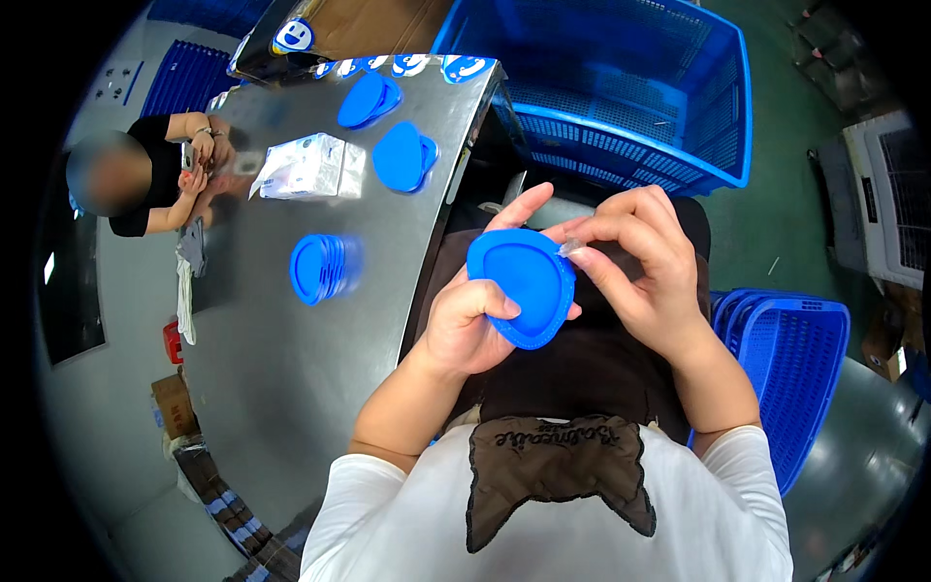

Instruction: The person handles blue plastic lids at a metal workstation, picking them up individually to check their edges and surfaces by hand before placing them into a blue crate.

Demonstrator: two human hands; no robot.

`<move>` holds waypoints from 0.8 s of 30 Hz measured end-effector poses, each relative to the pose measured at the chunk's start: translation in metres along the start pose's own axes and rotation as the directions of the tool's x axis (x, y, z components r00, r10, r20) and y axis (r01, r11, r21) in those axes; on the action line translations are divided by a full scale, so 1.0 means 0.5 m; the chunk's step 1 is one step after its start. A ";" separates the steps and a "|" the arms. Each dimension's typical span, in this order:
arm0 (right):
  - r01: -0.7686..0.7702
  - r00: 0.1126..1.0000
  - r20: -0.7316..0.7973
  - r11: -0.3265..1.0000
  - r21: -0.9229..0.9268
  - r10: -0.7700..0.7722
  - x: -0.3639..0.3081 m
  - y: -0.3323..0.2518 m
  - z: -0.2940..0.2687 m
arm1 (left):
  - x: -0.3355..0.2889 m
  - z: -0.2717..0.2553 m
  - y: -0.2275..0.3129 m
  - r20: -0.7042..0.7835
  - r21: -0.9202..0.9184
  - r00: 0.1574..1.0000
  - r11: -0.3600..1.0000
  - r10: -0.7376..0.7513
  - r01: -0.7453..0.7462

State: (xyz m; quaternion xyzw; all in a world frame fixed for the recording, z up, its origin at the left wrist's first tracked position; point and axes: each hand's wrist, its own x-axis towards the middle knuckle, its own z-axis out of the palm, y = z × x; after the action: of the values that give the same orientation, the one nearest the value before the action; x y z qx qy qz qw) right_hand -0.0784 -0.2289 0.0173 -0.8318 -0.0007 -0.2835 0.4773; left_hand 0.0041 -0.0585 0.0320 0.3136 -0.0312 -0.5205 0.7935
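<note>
A blue rounded-triangular plastic piece [527,291] with a raised rim is held over my lap. My left hand [473,325] grips it, thumb pressed on its face and fingers behind it. At the piece's upper right edge, my right hand [645,257] pinches a small, clear, crumpled bit [570,248] between thumb and forefinger; its exact kind is too small to make out. On the metal table to my left stands a row of similar blue pieces [318,269]. Two further small piles, a nearer pile [400,158] and a farther pile [365,99], lie toward the far end.
A white tissue pack [303,167] lies on the metal table [291,359]. Across it, a person in black holds a small object [188,160]. A large blue crate [621,145] stands ahead, and stacked blue baskets [786,378] are at my right. A cardboard box [175,405] sits beyond the table.
</note>
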 end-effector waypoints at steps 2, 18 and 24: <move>0.057 0.998 0.007 0.997 -0.050 -0.057 -0.001 0.005 0.005 | -0.003 0.002 0.001 0.022 0.056 1.000 0.998 -0.012 0.011; 0.031 0.989 -0.132 0.967 -0.254 -0.067 -0.006 0.030 -0.016 | -0.001 -0.031 -0.007 0.061 -0.095 0.996 0.994 0.062 -0.057; 0.081 0.997 0.012 0.995 -0.066 -0.080 0.000 -0.001 0.000 | 0.003 -0.022 -0.001 0.063 -0.067 0.997 0.997 0.043 -0.039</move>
State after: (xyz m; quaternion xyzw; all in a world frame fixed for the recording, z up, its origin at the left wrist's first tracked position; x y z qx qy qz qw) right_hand -0.0785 -0.2284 0.0176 -0.8477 -0.0270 -0.2987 0.4376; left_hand 0.0086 -0.0547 0.0223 0.2696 -0.0462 -0.5148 0.8125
